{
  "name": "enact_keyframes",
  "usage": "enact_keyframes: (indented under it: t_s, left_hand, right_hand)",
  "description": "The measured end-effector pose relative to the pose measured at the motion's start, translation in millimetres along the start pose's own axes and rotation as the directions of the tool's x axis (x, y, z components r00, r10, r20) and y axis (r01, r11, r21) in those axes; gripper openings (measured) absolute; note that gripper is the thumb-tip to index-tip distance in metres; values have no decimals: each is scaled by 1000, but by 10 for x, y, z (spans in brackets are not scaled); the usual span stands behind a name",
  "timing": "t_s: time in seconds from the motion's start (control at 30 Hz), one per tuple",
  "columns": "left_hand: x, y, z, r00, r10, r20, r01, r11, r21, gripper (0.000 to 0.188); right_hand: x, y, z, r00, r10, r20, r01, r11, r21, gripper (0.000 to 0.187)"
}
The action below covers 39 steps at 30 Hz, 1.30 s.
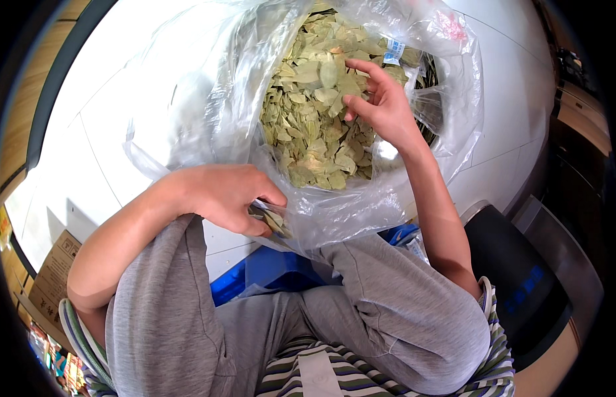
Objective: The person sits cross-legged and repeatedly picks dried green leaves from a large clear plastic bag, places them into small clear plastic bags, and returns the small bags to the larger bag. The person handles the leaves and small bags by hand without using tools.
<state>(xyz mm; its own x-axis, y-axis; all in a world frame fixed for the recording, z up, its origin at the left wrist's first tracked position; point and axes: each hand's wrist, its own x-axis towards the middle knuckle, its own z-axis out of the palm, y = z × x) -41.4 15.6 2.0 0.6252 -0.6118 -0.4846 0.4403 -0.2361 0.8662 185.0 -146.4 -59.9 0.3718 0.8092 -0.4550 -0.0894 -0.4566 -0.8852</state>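
A large clear plastic bag stands open on the floor in front of my knees, filled with dried bay leaves. Over the right part of the leaves reaches my right hand, its thumb and forefinger spread apart, with no leaf visibly gripped. My left hand is at the near left side of the big bag, fingers and thumb closed on a small clear bag with some bay leaves in it. The small bag's lower part blends with the big bag's plastic, so its edge is hard to make out.
A white and blue packet lies at the leaves' far right edge. Between my legs is a blue plastic object. To the right stands a black cylinder; a cardboard box is at the left. White tiles cover the floor.
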Motion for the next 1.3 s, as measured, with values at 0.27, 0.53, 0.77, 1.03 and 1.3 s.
enact_keyframes:
  t_s: [0.27,0.53,0.77,1.03,1.3]
  left_hand:
    - [-9,14,8,1000,-11,-3,11,1000,-19,28]
    - [-31,2,18,1000,-18,-4,18,1000,-5,27]
    - [-21,-8,29,1000,-12,-11,12,1000,0,28]
    - [-33,-22,39,1000,-14,-8,14,1000,-27,27]
    - [-26,-6,22,1000,-5,-6,5,1000,-20,26]
  right_hand:
    - [25,-94,19,972,-100,-212,-5,894,-447,45]
    - [173,80,364,834,-537,129,443,511,-736,39]
    - [307,248,440,695,-669,265,518,210,-829,13]
    - [112,87,204,900,-387,199,434,776,-458,15]
    - [57,-19,11,971,-42,235,130,919,-372,21]
